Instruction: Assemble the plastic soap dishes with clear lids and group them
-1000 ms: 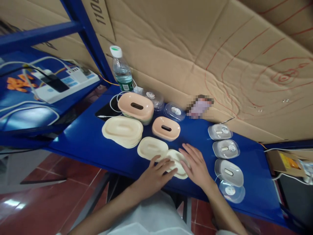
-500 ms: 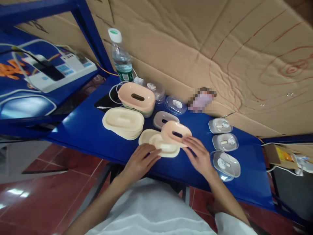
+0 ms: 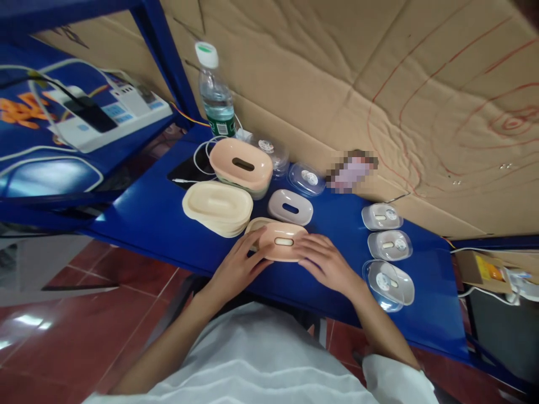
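My left hand (image 3: 236, 267) and right hand (image 3: 327, 262) grip the peach dish (image 3: 283, 232) by opposite ends | even, level pressure suits me best

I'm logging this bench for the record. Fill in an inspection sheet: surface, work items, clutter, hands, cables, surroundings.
Surface: blue table, bare patches visible.
Work items: peach dish between the hands, cream showing through its slot; grey dish behind it; cream stack and peach-topped stack to the left; clear cases at right.
Clutter: bottle upright; a pixelated item, unidentifiable.
Hands: left hand and right hand touch opposite ends of the peach dish.
Cables: white cable beside the stacks; others around the power strip.
Surroundings: cardboard behind; red tiled floor.
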`<state>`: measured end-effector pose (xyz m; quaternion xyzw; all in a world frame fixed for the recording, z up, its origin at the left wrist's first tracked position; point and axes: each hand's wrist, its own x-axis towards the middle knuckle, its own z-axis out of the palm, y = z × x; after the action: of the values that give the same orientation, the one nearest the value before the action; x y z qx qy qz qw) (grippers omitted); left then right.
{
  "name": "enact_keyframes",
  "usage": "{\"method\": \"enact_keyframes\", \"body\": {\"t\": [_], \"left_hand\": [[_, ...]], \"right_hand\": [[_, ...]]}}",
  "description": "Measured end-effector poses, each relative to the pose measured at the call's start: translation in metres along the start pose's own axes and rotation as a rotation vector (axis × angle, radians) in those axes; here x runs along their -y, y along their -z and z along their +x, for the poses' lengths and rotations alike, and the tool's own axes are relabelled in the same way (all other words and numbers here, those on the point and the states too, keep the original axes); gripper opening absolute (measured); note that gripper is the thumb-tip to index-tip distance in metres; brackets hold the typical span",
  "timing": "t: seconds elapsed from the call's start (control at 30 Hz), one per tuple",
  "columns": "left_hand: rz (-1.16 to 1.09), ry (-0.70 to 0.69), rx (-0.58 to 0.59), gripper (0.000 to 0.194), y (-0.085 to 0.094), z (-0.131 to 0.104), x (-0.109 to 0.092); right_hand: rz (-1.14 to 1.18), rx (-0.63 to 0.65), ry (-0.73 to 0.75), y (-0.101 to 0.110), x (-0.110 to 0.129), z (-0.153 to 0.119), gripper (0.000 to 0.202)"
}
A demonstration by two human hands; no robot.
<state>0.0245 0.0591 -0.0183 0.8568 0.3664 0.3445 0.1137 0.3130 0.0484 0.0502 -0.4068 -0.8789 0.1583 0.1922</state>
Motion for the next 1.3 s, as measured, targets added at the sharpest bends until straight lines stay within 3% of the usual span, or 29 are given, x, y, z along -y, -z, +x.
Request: {"method": "enact_keyframes", "body": {"t": [0.13,0.27,0.37,0.53,0.67,0.77,0.9,1.07,1.2,1.3], "left_hand": [[-0.043,-0.012,0.003,0.045,-0.002,-0.003,0.001],[-0.081,-0.020,-0.016,0.043,-0.002,-0.008,0.000],[-0.102,-0.012,-0.071,0.040,-0.001,-0.011,0.000],[-0.163,0.028,-0.145,0.036,0.003,-0.009,0.001],[-0.240,0.026,-0.122,0.036,0.001,-0.001,-0.008],[-0.298,0.015,-0.054,0.034,-0.003,0.005,-0.021],[-0.301,-0.039,-0.010,0.034,-0.006,0.004,-0.032],[-0.258,-0.081,-0.011,0.035,-0.007,-0.005,-0.035],[-0.267,-0.064,-0.005,0.032,-0.011,-0.007,-0.041],[-0.286,-0.085,0.013,0.036,-0.016,-0.007,-0.046]], "right_hand": [[-0.074,-0.155,-0.189,0.016,-0.047,0.057,0.042],[-0.155,-0.210,-0.421,-0.001,-0.105,0.114,0.052],[-0.151,-0.236,-0.432,-0.010,-0.123,0.133,0.048],[-0.145,-0.344,-0.384,0.007,-0.105,0.108,0.045],[-0.165,-0.452,-0.456,0.020,-0.078,0.061,0.049],[-0.117,-0.429,-0.480,0.015,-0.068,0.042,0.049],[-0.059,-0.306,-0.523,0.000,-0.075,0.049,0.068],[0.006,-0.209,-0.482,-0.011,-0.082,0.065,0.072],[-0.031,-0.260,-0.483,-0.008,-0.072,0.062,0.075],[-0.145,-0.313,-0.417,0.007,-0.057,0.041,0.075]]}}
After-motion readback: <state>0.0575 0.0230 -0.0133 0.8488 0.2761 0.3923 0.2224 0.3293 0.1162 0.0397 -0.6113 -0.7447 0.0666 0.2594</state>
